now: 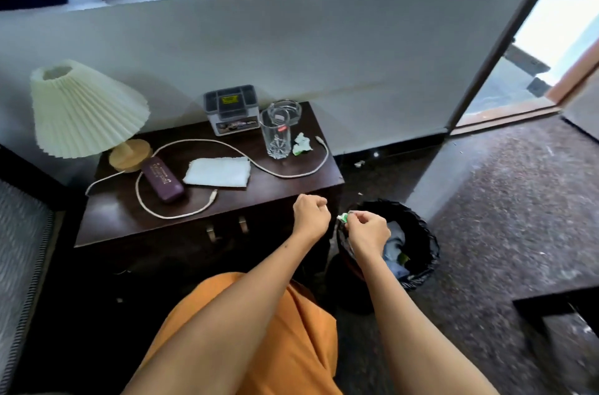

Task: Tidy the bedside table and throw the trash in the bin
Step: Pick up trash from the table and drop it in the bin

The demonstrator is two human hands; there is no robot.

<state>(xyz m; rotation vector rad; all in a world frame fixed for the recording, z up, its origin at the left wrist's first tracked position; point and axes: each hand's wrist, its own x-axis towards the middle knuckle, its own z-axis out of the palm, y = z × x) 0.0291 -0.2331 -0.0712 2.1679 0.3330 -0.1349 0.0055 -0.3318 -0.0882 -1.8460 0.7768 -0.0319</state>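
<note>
A small crumpled green-and-white wrapper is pinched by the right hand above the black-lined round bin; the left hand is clenched, apparently empty. A similar scrap (light, soft, easily pinched anywhere) lies on the dark wooden bedside table.

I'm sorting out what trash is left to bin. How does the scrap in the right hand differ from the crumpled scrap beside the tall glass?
The scrap in the right hand is pinched in the fingers over the bin, while the crumpled scrap on the table lies untouched beside the tall glass. The held scrap shows only a small tip; the table scrap is fully visible and looks larger. Both are white and green.
</note>
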